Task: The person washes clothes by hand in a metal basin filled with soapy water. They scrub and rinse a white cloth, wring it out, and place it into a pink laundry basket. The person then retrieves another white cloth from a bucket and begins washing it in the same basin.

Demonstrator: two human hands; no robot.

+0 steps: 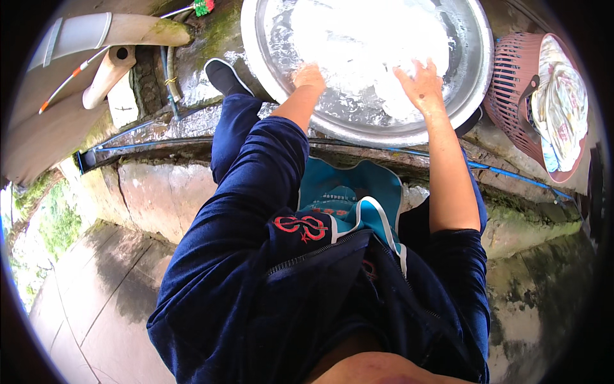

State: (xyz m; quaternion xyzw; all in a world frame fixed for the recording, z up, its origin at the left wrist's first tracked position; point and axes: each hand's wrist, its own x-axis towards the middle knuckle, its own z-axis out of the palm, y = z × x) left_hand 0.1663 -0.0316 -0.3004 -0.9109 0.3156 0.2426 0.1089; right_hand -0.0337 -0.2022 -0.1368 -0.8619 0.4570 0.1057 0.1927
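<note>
A large round metal basin (369, 137) of water stands before me. A bulky white mass, seemingly wet cloth (398, 96), fills much of it, and glare washes out its detail. My left hand (309, 77) dips into the water at the basin's near left, against the left edge of the white mass. Its fingers are partly hidden, so its hold cannot be made out. On the right, my right hand (423, 85) rests on the white mass with fingers spread, back of the hand up. A teal apron (352, 187) with white edging hangs below the basin.
A pink-brown slatted basket (515, 91) of patterned cloth (559, 105) stands right of the basin. Pale pipes (139, 31) and an orange-and-white striped pole (74, 74) lie left. A blue pipe (508, 174) runs along the wet concrete ledge. My black shoe (228, 77) stands on wet ground.
</note>
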